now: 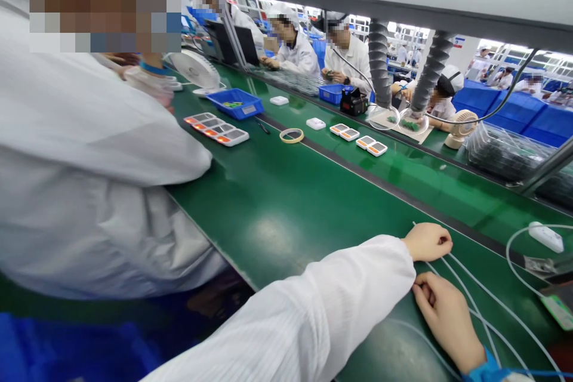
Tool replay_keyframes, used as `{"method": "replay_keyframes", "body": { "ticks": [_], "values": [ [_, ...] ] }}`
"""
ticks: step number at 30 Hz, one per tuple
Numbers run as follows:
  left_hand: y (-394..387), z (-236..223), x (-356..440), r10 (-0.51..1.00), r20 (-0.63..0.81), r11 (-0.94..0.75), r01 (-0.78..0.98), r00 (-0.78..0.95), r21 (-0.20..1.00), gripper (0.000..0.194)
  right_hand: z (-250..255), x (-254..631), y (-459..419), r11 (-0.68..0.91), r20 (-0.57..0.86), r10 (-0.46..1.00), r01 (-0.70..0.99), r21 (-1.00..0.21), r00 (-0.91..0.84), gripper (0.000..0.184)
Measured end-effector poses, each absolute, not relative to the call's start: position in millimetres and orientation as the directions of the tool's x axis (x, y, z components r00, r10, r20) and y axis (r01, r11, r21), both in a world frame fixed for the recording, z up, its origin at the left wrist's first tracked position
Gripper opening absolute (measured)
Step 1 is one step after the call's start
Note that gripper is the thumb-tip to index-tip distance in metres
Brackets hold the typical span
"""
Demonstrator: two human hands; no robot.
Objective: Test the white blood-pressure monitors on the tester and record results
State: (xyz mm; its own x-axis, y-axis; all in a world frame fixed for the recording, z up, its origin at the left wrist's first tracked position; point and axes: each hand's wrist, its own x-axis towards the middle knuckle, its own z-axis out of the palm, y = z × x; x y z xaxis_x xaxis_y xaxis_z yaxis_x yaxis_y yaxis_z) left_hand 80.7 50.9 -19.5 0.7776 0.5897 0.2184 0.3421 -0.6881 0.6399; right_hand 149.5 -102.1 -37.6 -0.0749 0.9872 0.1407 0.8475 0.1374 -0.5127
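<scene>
My left hand point(428, 242) rests on the green bench top point(340, 203) with its fingers curled in. Whatever the closed fingers may hold is hidden. Thin white cables point(470, 286) run beneath and beside this hand toward the lower right. Just below it, my right hand point(450, 317) is loosely closed, thumb and forefinger bent close to the cuff of my white left sleeve point(358, 286). I cannot make out anything between those fingers. A blue wrist strap point(483, 367) circles the right wrist.
A co-worker in a white coat point(89, 161) sits close on the left. Several white devices with orange panels point(217, 129), a tape roll point(291, 135) and a blue tray point(235, 104) lie farther along. Extraction hoses point(380, 65) hang over the bench. A green-lit device point(557, 310) is at right.
</scene>
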Motion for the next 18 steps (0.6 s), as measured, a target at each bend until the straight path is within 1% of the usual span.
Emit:
{"method": "replay_keyframes", "body": {
  "ticks": [10,18],
  "values": [
    [52.8,-21.2,80.6,0.592,0.228,-0.688,0.337,0.773,0.642,0.023,-33.6,144.6,-100.2,0.155,0.183,0.98,0.869,-0.47,-0.075,0.014],
    [52.4,-19.7,79.9,0.594,0.223,-0.685,0.341,0.773,0.643,0.024,-30.1,142.9,-100.9,0.187,0.218,0.971,0.877,-0.442,-0.097,0.016]
  ]
}}
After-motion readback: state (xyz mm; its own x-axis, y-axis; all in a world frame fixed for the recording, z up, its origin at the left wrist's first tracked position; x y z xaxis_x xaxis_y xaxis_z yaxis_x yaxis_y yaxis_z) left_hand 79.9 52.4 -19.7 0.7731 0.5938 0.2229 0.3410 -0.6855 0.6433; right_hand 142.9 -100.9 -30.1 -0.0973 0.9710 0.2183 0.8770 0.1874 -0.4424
